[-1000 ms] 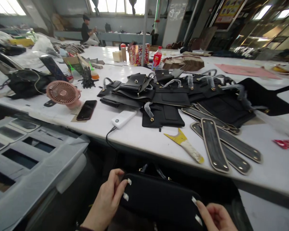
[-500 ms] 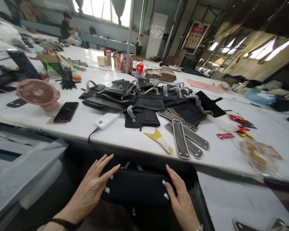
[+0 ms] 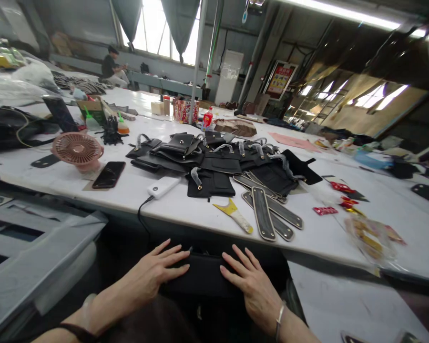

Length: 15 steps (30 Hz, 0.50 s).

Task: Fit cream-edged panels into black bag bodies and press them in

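Observation:
A black bag-like item [image 3: 203,277] lies below the table's front edge, at lap height. My left hand [image 3: 160,267] rests on its left end with fingers spread, palm down. On its right end lies my right hand [image 3: 248,276], fingers also apart. Neither hand is closed round anything. Dark shadow hides the item's lower part. On the table beyond are several black leather pieces with wrapped handles [image 3: 214,157], and grey straps with pale edges [image 3: 263,214] beside a yellow and white tool [image 3: 234,215].
The white table [image 3: 186,214] spans the view. A pink fan [image 3: 77,149], a phone [image 3: 109,174] and a cabled white power bank [image 3: 163,187] stand left. Snack packets [image 3: 370,236] lie right. A seated person [image 3: 113,67] is far behind.
Both hands have moved inward over the black item and now lie flatter on it, covering its white end tabs. The view has tilted up a little.

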Motion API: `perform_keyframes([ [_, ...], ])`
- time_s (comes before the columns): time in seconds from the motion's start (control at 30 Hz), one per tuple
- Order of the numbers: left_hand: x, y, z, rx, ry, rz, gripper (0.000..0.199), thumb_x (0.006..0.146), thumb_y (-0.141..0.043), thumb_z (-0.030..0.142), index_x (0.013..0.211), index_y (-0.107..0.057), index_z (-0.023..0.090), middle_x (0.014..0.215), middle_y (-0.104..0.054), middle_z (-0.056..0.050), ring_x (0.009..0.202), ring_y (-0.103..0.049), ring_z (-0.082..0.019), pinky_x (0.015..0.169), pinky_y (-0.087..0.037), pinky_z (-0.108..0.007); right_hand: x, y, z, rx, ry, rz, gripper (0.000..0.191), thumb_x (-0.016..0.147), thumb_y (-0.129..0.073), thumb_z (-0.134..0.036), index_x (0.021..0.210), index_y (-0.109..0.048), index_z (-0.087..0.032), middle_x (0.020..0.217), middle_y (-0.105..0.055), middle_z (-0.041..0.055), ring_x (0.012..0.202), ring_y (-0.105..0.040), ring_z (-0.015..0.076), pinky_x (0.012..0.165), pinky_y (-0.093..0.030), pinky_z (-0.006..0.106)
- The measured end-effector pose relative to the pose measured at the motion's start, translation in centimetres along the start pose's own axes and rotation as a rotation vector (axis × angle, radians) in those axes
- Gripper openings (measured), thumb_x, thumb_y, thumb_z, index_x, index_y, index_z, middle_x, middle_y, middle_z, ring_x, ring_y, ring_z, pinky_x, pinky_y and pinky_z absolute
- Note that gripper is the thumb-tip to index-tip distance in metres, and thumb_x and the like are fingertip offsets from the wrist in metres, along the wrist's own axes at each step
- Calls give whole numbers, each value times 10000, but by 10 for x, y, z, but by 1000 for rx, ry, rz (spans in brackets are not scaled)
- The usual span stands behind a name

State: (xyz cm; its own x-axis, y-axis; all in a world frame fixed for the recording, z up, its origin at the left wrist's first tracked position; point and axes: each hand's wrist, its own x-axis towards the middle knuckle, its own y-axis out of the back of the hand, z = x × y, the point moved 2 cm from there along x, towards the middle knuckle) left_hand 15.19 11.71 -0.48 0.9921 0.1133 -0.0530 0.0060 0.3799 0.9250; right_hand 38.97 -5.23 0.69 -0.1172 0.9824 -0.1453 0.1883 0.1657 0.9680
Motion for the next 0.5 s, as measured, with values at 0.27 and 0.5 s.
perform_keyframes([
  [0.27,4,-9,23,-96,179,204,413,879,-440,124,1201,-583,340,1409,-514,21,1316,-445,-226,1131,-295,-492,22,-16,-53,93,-85,158,466,943,-416,-259,1408,-423,-303,1495,-346,-20,1374,-324,290,1118,-283,559],
  [0.5,-1,-13,1,-453,373,260,537,797,-610,228,1312,-515,353,1388,-526,1,1258,-490,-230,1066,-388,-357,6,-32,0,507,-285,406,337,916,-485,-443,1177,-654,-313,1331,-574,20,1279,-466,293,1123,-240,579],
])
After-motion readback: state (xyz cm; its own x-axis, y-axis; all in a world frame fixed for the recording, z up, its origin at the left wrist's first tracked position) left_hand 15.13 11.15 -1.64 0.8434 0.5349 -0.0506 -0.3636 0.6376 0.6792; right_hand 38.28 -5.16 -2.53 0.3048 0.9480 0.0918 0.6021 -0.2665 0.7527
